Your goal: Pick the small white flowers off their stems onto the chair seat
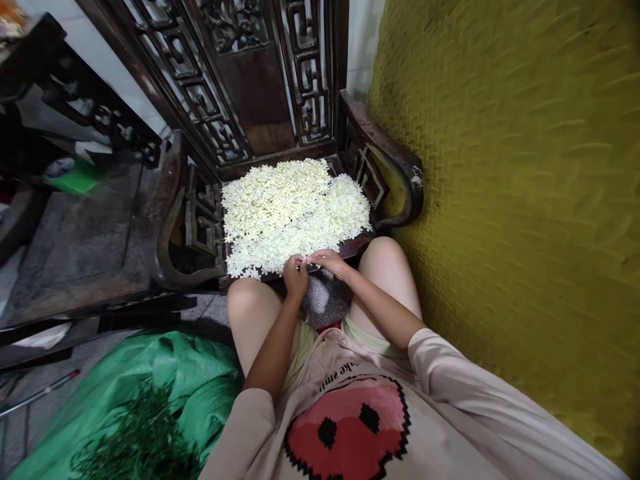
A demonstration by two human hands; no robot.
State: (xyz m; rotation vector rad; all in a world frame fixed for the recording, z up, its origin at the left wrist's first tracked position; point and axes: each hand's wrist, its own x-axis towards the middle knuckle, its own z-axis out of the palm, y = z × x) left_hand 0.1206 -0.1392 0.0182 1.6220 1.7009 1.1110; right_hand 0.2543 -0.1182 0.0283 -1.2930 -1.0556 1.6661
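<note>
A thick layer of small white flowers (293,210) covers the seat of a dark carved wooden chair (385,167) in front of me. My left hand (295,275) and my right hand (327,259) meet at the near edge of the pile, between my bare knees. Both hands have their fingers pinched together around one small white flower (306,260). The piece is tiny and its shape is hard to make out.
A yellow-green textured cover (525,200) fills the right side. On the floor at lower left lies a green sheet (165,373) with a heap of green stems (140,440). A dark wooden bench (85,233) stands left of the chair.
</note>
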